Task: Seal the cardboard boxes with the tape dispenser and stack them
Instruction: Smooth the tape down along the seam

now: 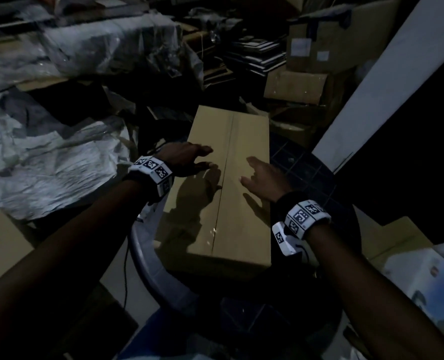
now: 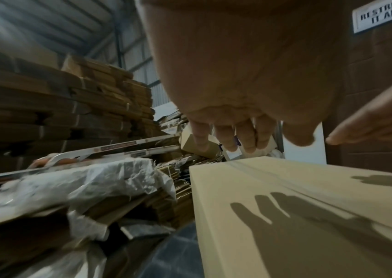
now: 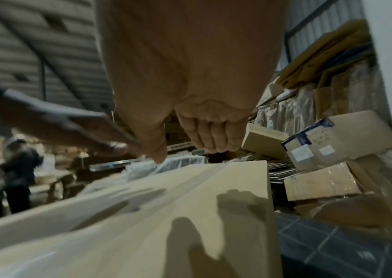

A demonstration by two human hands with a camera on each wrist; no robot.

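Note:
A long tan cardboard box [image 1: 228, 183] lies lengthwise on a round table [image 1: 148, 266], flaps closed, with a centre seam that glints near the front. My left hand [image 1: 189, 158] hovers just above the box's left half, fingers spread and holding nothing. My right hand [image 1: 261, 175] floats over the right half, fingers loosely curled and empty. Both hands cast shadows on the lid. The left wrist view shows the left fingers [image 2: 228, 135] hanging above the box [image 2: 309, 206]. In the right wrist view the loosely curled fingers [image 3: 211, 135] are above the box [image 3: 166, 216]. No tape dispenser is in view.
Plastic-wrapped bundles of flat cardboard [image 1: 59, 141] crowd the left. Stacked boxes [image 1: 317, 53] fill the back right, and a white panel [image 1: 387, 87] leans at the right. More boxes [image 1: 397, 245] sit at the lower right. A person [image 3: 21, 169] stands far behind.

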